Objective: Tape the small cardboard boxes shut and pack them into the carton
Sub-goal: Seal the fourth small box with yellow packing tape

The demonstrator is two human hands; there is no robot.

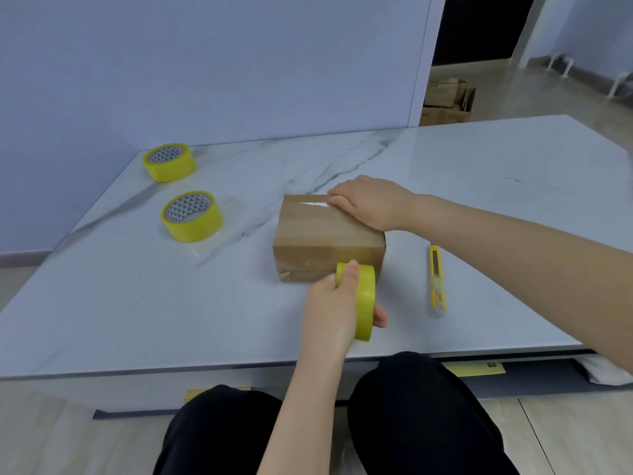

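A small brown cardboard box (322,234) lies in the middle of the white marble table (479,186). Clear tape runs over its top and down its near face. My right hand (368,204) rests flat on the box's far right top edge, fingers fairly straight, pressing it down. My left hand (334,303) grips a yellow tape roll (363,298) upright just in front of the box's near face, thumb over the roll's top and fingers through its core.
Two more yellow tape rolls (169,162) (191,216) lie flat at the left of the table. A yellow utility knife (437,281) lies right of the box. An open carton (447,102) with boxes stands on the floor beyond the table. My knees are at the table's near edge.
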